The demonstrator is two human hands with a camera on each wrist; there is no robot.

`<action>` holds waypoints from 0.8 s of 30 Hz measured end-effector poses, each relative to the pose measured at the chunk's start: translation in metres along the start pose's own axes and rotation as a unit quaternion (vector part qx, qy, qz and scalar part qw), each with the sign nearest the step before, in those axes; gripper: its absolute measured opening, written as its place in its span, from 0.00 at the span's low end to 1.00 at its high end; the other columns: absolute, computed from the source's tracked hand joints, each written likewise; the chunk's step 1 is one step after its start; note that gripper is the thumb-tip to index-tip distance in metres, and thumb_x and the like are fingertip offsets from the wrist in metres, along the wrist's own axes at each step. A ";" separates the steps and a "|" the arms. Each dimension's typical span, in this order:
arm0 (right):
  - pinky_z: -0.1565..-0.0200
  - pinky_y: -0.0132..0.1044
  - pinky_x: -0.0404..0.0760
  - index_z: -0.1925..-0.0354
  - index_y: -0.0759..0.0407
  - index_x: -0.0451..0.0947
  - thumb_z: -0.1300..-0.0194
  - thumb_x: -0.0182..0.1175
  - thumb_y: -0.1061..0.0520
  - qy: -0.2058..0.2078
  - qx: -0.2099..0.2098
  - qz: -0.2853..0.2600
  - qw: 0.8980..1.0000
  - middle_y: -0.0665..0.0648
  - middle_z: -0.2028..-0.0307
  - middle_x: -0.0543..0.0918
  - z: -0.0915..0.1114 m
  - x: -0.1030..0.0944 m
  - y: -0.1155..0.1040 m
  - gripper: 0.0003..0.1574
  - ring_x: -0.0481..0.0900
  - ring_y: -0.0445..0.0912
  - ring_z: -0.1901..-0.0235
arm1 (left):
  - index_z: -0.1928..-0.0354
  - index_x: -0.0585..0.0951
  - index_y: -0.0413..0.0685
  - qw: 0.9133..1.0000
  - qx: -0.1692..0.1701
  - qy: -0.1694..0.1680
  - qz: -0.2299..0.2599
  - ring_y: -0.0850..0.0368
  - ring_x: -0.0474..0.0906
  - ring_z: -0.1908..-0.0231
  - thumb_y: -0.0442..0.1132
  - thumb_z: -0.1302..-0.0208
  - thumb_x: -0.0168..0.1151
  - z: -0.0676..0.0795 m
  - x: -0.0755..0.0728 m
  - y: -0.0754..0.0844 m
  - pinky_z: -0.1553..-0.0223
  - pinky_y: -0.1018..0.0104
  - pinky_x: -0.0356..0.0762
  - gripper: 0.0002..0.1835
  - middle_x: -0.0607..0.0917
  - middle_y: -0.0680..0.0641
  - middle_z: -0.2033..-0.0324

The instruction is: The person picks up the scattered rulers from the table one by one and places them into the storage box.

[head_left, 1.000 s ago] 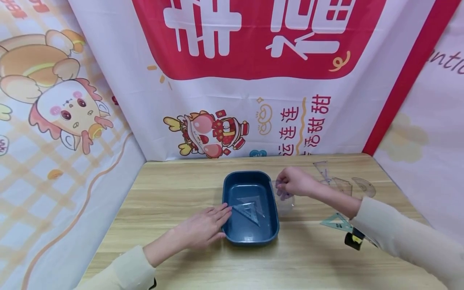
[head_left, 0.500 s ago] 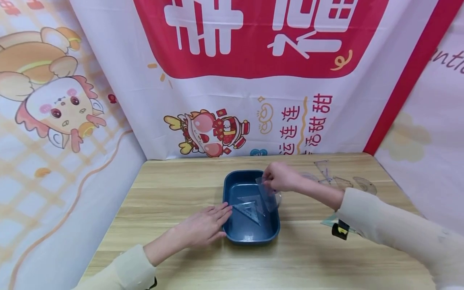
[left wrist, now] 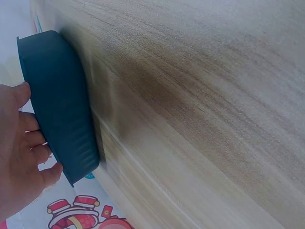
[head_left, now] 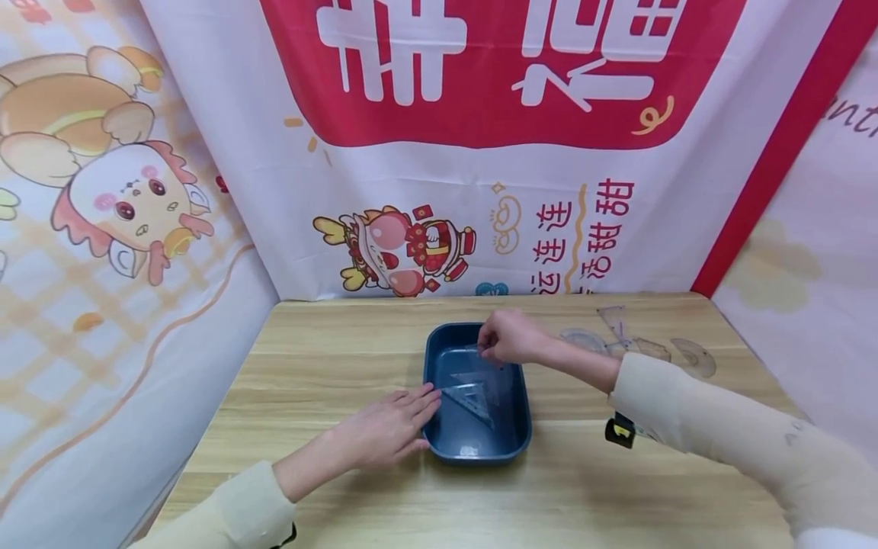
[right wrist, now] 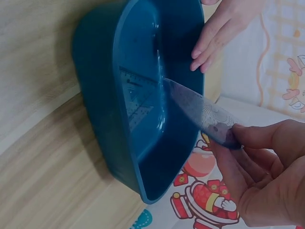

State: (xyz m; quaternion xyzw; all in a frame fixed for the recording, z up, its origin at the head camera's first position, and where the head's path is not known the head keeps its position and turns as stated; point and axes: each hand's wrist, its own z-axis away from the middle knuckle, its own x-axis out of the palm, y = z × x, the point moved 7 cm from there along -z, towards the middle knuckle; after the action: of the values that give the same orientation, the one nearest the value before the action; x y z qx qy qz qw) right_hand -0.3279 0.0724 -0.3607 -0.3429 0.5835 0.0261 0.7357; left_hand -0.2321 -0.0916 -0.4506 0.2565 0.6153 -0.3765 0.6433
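Note:
A deep blue rectangular tray (head_left: pixel 475 448) stands on the wooden table. Inside it lie clear set squares (head_left: pixel 469 404), their printed scales visible in the right wrist view. Over the tray's far right part, my right hand (head_left: pixel 514 337) pinches a clear plastic protractor (right wrist: pixel 200 112) between thumb and fingers. Fine curved lines mark the protractor, and its far end dips below the tray's rim. My left hand (head_left: pixel 387 431) rests against the tray's left rim, fingers extended; the left wrist view shows its fingertips (left wrist: pixel 42 152) along the outer edge.
Right of the tray lie more clear drawing pieces: a protractor (head_left: pixel 584 341), a set square (head_left: pixel 613 320) and another protractor (head_left: pixel 694 354). A printed cloth (head_left: pixel 411 175) hangs behind the table. A black wrist device (head_left: pixel 620 431) sits under the right sleeve.
My right hand has moved left from the table beside the tray to over it, carrying the protractor. The left hand stays at the rim. The right sleeve now covers the green set square.

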 end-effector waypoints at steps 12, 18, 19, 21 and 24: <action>0.76 0.30 0.80 0.76 0.55 0.82 0.42 0.63 0.64 -0.032 -0.012 -0.026 0.999 0.49 0.82 0.80 -0.017 0.015 0.003 0.07 0.79 0.40 0.81 | 0.30 0.58 0.46 1.000 -0.010 -0.011 0.006 0.51 0.50 0.29 0.59 0.30 0.39 -0.001 0.000 -0.001 0.34 0.50 0.60 0.34 0.59 0.47 0.30; 0.77 0.29 0.80 0.77 0.58 0.82 0.42 0.63 0.63 -0.046 -0.010 -0.004 0.999 0.49 0.82 0.80 -0.026 0.024 0.000 0.07 0.80 0.41 0.81 | 0.31 0.59 0.44 1.000 -0.002 -0.004 0.003 0.50 0.51 0.29 0.58 0.29 0.39 -0.001 -0.002 0.000 0.34 0.51 0.60 0.34 0.59 0.46 0.30; 0.77 0.29 0.80 0.78 0.57 0.81 0.42 0.63 0.63 -0.047 -0.012 0.002 0.999 0.49 0.82 0.80 -0.027 0.026 0.000 0.08 0.80 0.41 0.81 | 0.31 0.59 0.43 1.000 -0.001 -0.003 0.004 0.50 0.51 0.29 0.58 0.29 0.39 -0.001 -0.002 0.000 0.34 0.51 0.60 0.34 0.60 0.45 0.30; 0.76 0.29 0.79 0.78 0.58 0.81 0.42 0.63 0.63 -0.047 -0.016 0.007 0.999 0.49 0.83 0.80 -0.031 0.031 -0.002 0.09 0.80 0.42 0.81 | 0.31 0.59 0.43 1.000 -0.001 -0.005 0.007 0.49 0.50 0.29 0.58 0.29 0.39 0.000 -0.002 0.000 0.34 0.51 0.59 0.34 0.59 0.45 0.30; 0.75 0.29 0.79 0.78 0.59 0.82 0.42 0.63 0.63 -0.049 -0.017 0.019 0.998 0.50 0.82 0.80 -0.036 0.037 -0.004 0.08 0.80 0.42 0.81 | 0.30 0.59 0.43 1.000 -0.003 -0.009 0.009 0.50 0.49 0.29 0.58 0.29 0.39 0.001 0.000 -0.001 0.33 0.51 0.58 0.34 0.59 0.46 0.30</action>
State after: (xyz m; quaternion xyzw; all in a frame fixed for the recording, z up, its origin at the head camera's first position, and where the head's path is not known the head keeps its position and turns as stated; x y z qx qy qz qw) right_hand -0.3442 0.0364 -0.3944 -0.3431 0.5523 0.0668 0.7568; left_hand -0.2329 -0.0929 -0.4500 0.2571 0.6084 -0.3711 0.6528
